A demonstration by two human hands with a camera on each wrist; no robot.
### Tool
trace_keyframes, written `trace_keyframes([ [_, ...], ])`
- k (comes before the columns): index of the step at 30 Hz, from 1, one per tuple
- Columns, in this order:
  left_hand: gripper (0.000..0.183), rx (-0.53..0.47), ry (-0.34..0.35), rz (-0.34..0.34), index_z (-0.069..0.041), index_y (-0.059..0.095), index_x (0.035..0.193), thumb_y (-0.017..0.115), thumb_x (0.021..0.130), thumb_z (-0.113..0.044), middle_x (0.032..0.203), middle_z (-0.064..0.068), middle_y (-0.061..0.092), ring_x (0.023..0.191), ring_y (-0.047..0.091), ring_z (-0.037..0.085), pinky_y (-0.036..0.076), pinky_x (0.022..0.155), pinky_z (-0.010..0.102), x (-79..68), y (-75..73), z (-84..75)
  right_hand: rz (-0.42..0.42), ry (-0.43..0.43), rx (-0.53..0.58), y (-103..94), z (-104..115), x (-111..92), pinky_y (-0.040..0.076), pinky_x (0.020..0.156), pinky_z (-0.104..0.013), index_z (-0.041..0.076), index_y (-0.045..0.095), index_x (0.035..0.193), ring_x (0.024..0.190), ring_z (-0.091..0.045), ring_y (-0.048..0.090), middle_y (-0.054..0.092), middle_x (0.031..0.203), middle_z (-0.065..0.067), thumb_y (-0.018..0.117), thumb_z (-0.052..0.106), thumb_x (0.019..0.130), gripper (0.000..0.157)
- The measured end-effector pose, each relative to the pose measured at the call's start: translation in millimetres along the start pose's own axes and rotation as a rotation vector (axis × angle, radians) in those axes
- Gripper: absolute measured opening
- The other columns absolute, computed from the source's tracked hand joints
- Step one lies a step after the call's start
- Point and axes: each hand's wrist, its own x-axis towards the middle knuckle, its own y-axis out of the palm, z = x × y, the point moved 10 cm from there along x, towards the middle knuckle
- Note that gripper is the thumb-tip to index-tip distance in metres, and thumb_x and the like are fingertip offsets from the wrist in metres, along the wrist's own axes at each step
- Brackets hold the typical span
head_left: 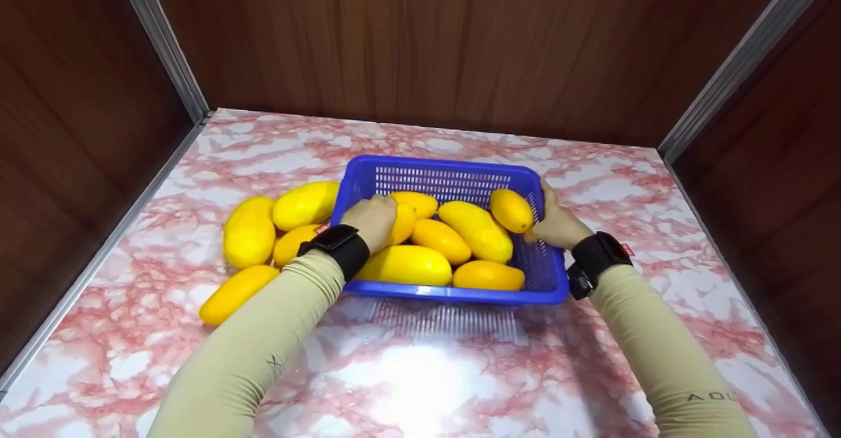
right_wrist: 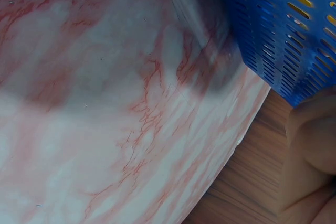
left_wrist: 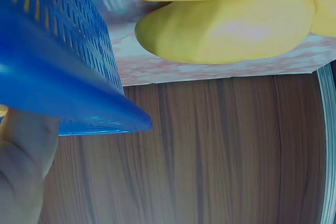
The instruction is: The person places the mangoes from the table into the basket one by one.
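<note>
A blue plastic basket (head_left: 453,293) with slotted walls holds several yellow mangoes (head_left: 476,228). My left hand (head_left: 373,220) reaches over its left rim, fingers curled against a mango (head_left: 403,223) inside. In the left wrist view part of that hand (left_wrist: 26,150) shows beyond the blue rim (left_wrist: 63,90), its fingertips hidden. On the right side my right hand (head_left: 558,224) grips the basket wall, thumb inside near a mango (head_left: 512,211) that leans by the corner. The right wrist view has the hand (right_wrist: 312,150) against the slotted wall (right_wrist: 283,40).
Several more mangoes (head_left: 250,231) lie on the red-and-white marbled table (head_left: 263,379), left of the basket. Brown wood-grain panels (head_left: 420,50) with grey metal corner strips (head_left: 164,44) stand at the back and both sides.
</note>
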Motion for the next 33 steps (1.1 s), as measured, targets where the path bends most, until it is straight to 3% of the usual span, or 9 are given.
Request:
trace_keyframes([
  [6, 0.029, 0.1, 0.013, -0.056, 0.001, 0.065, 0.116, 0.06, 0.09, -0.012, 0.108, 0.024, 0.067, 0.1, 0.066, 0.043, 0.055, 0.083, 0.056, -4.1, -12.2, 8.7, -0.002, 0.0, 0.005, 1.1, -3.0, 2.1, 0.048, 0.095, -0.048, 0.013, -0.014, 0.158, 0.104, -0.04, 0.057, 0.044, 0.14, -0.039, 0.072, 0.011, 0.07, 0.123],
  [17, 0.028, 0.066, 0.028, -0.168, 0.005, 0.065, 0.115, 0.059, 0.088, -0.002, 0.112, 0.024, 0.064, 0.103, 0.061, 0.042, 0.052, 0.093, 0.05, -10.9, -40.0, 27.9, -0.012, -0.013, -0.012, 0.6, -0.5, 1.3, 0.05, 0.091, -0.045, 0.009, -0.014, 0.157, 0.103, -0.039, 0.059, 0.046, 0.139, -0.039, 0.072, 0.012, 0.069, 0.123],
  [21, 0.027, 0.056, 0.016, -0.175, 0.005, 0.065, 0.112, 0.059, 0.088, -0.002, 0.111, 0.024, 0.065, 0.102, 0.062, 0.042, 0.053, 0.091, 0.05, -12.4, -43.1, 36.4, -0.008, -0.014, 0.004, -0.3, 0.9, 1.1, 0.051, 0.088, -0.044, 0.009, -0.013, 0.157, 0.102, -0.038, 0.058, 0.047, 0.137, -0.039, 0.072, 0.01, 0.069, 0.123],
  [28, 0.023, 0.053, -0.023, -0.181, 0.003, 0.065, 0.108, 0.06, 0.087, -0.006, 0.106, 0.025, 0.067, 0.096, 0.065, 0.044, 0.055, 0.078, 0.055, -19.8, -50.6, 60.2, 0.0, -0.004, 0.026, 1.0, 0.9, 1.4, 0.046, 0.097, -0.047, 0.009, -0.015, 0.157, 0.105, -0.039, 0.055, 0.045, 0.14, -0.039, 0.072, 0.009, 0.07, 0.123],
  [33, 0.026, 0.052, -0.06, -0.183, 0.004, 0.065, 0.108, 0.058, 0.092, -0.015, 0.108, 0.026, 0.068, 0.098, 0.064, 0.047, 0.054, 0.079, 0.059, -32.5, -54.0, 85.3, 0.003, 0.0, 0.026, 1.4, 0.8, 1.2, 0.049, 0.091, -0.044, 0.01, -0.015, 0.157, 0.103, -0.038, 0.058, 0.047, 0.138, -0.039, 0.072, 0.01, 0.07, 0.123],
])
